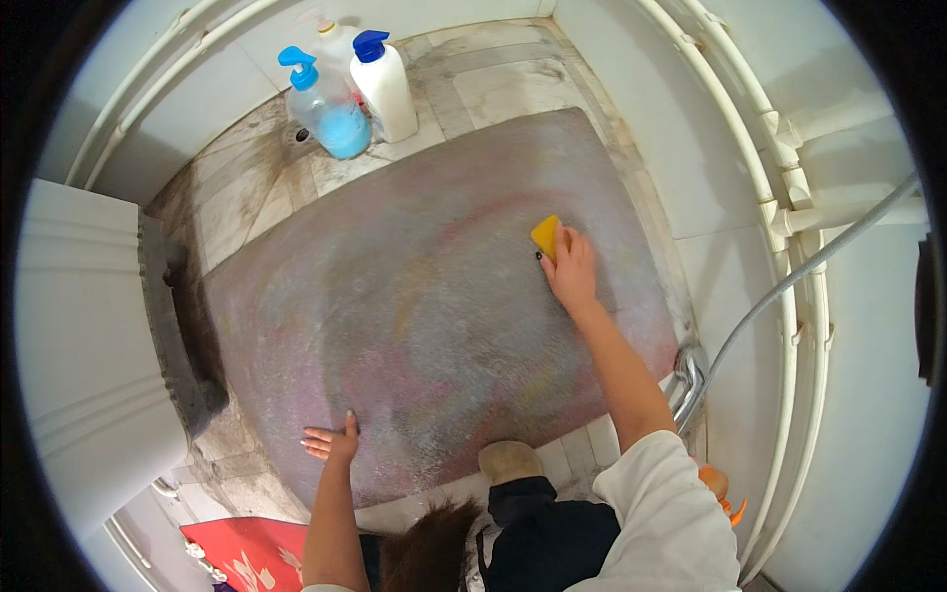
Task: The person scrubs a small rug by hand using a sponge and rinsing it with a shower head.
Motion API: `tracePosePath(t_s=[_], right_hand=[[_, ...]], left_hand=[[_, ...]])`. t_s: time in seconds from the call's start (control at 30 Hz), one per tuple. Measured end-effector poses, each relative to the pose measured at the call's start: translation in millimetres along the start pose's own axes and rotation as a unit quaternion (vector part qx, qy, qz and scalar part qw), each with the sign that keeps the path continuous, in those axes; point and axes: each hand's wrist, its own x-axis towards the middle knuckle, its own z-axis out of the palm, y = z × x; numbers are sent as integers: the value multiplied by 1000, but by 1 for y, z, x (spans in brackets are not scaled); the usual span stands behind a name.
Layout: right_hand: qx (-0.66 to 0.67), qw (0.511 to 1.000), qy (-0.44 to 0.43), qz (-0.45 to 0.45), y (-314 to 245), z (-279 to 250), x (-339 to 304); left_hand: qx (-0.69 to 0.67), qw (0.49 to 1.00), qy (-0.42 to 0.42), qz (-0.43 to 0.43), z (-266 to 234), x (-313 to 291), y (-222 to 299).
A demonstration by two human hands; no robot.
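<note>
A large flat grey board or mat [395, 326] lies on the floor, smeared with pink, yellow and bluish streaks and looking wet in its nearer part. My right hand [572, 271] reaches to its right half, fingers closed on a yellow sponge [545, 237] that appears to rest against the surface. The fingers partly cover the sponge. At the near left of the board, my left hand [337, 442] lies with fingers spread and holds nothing.
Pump bottles stand beyond the board: one with blue liquid [342, 128], a white one [387, 94]. A shower head [689, 380] on a grey hose [789, 281] lies at the right edge. Pipes [764, 197] line the right wall; a white pedestal [99, 326] stands left.
</note>
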Motion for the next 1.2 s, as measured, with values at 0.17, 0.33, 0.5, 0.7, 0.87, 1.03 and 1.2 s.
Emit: tracePosePath(t_s=[0.17, 0.33, 0.5, 0.7, 0.87, 1.03, 1.2], right_hand=[[-21, 999, -15, -27, -45, 11, -3], [-10, 996, 2, -91, -56, 19, 4], [-57, 998, 10, 34, -18, 27, 53], [-128, 959, 140, 209, 20, 49, 123], [181, 964, 6, 193, -78, 72, 135], [139, 982, 67, -108, -201, 91, 109], [246, 949, -130, 151, -165, 80, 154]], left_hand=[[1, 1000, -13, 2, -7, -8, 4], [-13, 1000, -27, 9, -7, -12, 5], [-2, 999, -53, -8, -9, -8, 0], [-6, 998, -57, -7, -10, -19, 11], [14, 999, -40, -22, -7, -11, 1], [18, 999, -22, -21, -3, -7, -3], [-16, 998, -54, -12, -22, -24, 2]])
